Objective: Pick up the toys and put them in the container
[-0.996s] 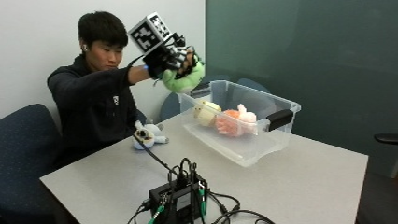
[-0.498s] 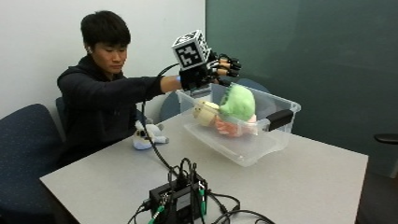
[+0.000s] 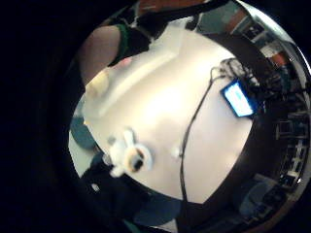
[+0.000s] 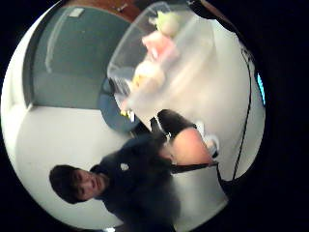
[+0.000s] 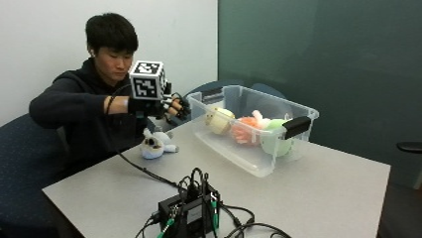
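Note:
In the outside view a clear plastic container (image 5: 232,149) stands on the table. Inside it lie a cream toy (image 5: 218,119), an orange-pink toy (image 5: 246,130) and a green toy (image 5: 276,137). A small white puppy toy (image 5: 156,145) sits on the table to the left of the container. My gloved right hand (image 5: 166,107) hovers above the puppy, just off the container's left end, fingers loosely curled and holding nothing. From the palm, the puppy (image 3: 128,156) shows on the table below, and the container (image 4: 183,58) shows with the toys in it.
A black electronics box (image 5: 190,211) with a tangle of cables sits at the table's front edge, and one cable runs from it up to my hand. A blue chair (image 5: 20,163) stands at the left. The grey table (image 5: 323,191) stretches right of the container.
My hand carried the green toy over the container and let it go; the toy now lies inside. The hand has pulled back left, to above the puppy.

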